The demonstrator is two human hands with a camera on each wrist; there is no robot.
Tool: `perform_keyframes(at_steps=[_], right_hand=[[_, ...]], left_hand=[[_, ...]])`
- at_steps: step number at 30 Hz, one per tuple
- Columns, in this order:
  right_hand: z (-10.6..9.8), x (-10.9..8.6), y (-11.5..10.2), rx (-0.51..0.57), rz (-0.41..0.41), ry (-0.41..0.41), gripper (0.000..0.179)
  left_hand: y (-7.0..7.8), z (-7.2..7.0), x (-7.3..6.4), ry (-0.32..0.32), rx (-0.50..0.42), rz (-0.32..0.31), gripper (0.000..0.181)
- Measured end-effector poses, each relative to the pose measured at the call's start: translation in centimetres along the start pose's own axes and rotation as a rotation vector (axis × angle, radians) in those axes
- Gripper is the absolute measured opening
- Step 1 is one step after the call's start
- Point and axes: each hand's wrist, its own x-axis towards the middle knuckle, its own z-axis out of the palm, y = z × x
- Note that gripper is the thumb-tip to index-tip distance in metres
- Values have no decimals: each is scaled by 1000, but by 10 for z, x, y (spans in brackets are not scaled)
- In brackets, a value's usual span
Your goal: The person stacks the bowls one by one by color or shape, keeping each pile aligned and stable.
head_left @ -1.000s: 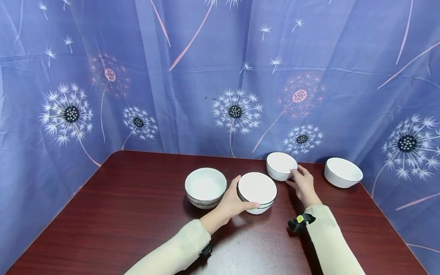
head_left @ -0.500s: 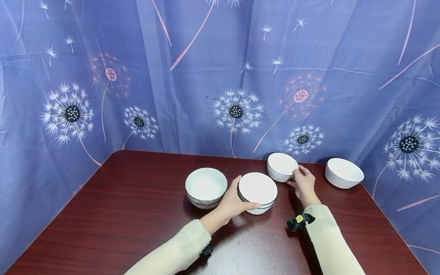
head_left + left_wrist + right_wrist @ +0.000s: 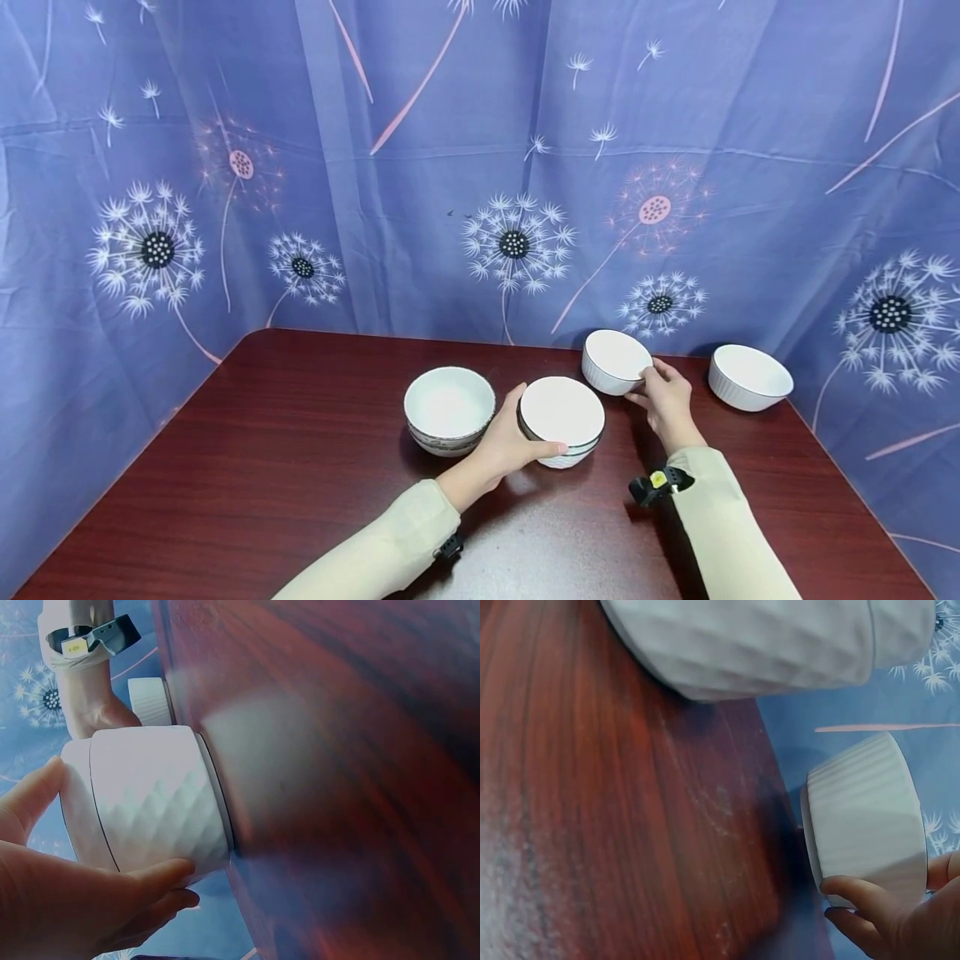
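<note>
My left hand [image 3: 504, 446] grips a small stack of white bowls [image 3: 562, 412] with thin dark rims. Its thumb lies along the near side, its fingers round the left side. A diamond-textured outer wall [image 3: 154, 802] of that stack fills the middle of the left wrist view. Farther back, my right hand [image 3: 666, 404] holds a ribbed white bowl [image 3: 615, 362] by its right side. In the right wrist view, fingers [image 3: 862, 896] lie against the ribbed bowl's outer wall [image 3: 870, 817] near the base, and the thumb is at the rim.
Left of the held stack, close to my left hand, stands another stack of bowls [image 3: 448, 408] with patterned sides. A second ribbed white bowl [image 3: 750, 377] sits at the back right corner. The dark red wooden table [image 3: 262, 467] is backed by a blue dandelion-print curtain [image 3: 420, 208].
The ribbed bowl and my right hand have shifted very slightly. My left hand and its stack keep their place.
</note>
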Motion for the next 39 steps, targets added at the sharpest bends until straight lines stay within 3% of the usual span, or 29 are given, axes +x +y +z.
perform_keyframes(at_steps=[24,39], right_hand=[[5,-24,-34,-14,-13,-173,59],[6,-31,-44,-45,-6,-263,58]], left_hand=[[1,-2,0,-13,5,-5,105],[-1,-2,2,-18,18,-13,105]])
